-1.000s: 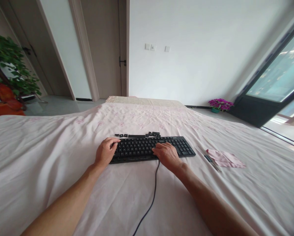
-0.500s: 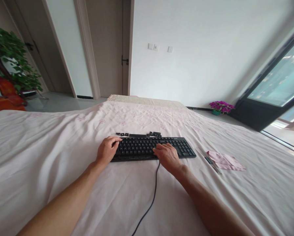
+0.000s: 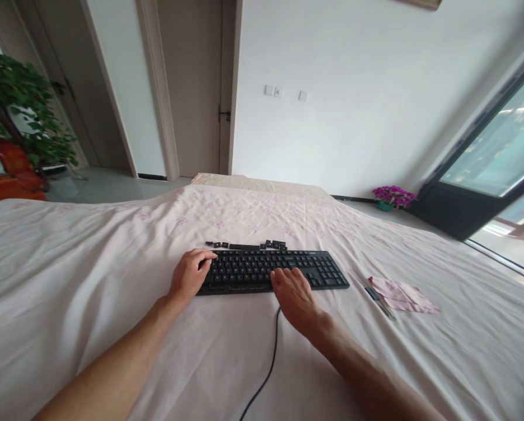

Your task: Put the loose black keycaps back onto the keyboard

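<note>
Cable (image 3: 268,362) is running from the near edge of the view up to the black keyboard (image 3: 271,270), which is lying flat on a bed (image 3: 69,304) covered with a pale pink sheet. Two bare forearms are reaching in toward the keyboard. The left hand (image 3: 189,275) is resting on the keyboard's left end, fingers curled over the outermost keys and gripping that edge. The right hand (image 3: 293,295) is lying open and flat, fingers spread, palm on the sheet just in front of the keyboard and fingertips touching its front rows right of the middle; it is pinching nothing.

Just behind the keyboard, a row of loose keycaps (image 3: 247,245) is lying on the sheet, a long bar among small square ones. To the right of the keyboard, a small dark-handled tool (image 3: 378,298) and a pink cloth (image 3: 402,294) are lying side by side, touching or nearly so.

The work appears to be at the keycap stage, with the left hand steadying the board. A next move would call for a fine fingertip pinch on one small cap.

Farther behind the keyboard, a white wall, a door and a pot of purple flowers (image 3: 393,196) are showing.
</note>
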Action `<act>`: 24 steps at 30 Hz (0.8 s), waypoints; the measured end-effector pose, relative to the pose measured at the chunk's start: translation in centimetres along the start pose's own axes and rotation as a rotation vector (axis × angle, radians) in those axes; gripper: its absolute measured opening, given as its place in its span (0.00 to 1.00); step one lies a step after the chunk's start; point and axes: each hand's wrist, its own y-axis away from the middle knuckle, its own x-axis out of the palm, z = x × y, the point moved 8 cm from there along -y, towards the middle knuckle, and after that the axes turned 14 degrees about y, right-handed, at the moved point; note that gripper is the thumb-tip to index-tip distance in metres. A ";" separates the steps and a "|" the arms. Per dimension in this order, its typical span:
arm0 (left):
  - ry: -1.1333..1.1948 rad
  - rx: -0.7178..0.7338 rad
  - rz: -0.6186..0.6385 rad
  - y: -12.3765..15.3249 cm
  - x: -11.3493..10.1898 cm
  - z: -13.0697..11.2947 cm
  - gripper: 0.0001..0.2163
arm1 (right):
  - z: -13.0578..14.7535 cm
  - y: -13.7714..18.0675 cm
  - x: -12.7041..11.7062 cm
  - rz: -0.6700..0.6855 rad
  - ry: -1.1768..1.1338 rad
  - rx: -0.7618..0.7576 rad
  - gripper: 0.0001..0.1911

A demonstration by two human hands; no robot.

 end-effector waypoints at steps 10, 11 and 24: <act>0.004 0.003 -0.027 0.0 0.0 0.5 0.10 | -5.8 -1.3 2.5 0.074 -0.341 0.188 0.16; 0.006 -0.002 -0.029 0.0 0.0 0.5 0.10 | -6.9 -2.0 3.0 0.073 -0.382 0.228 0.16; 0.034 -0.047 -0.028 -0.3 -0.2 0.6 0.10 | -10.6 -12.7 9.1 0.234 -0.349 0.445 0.14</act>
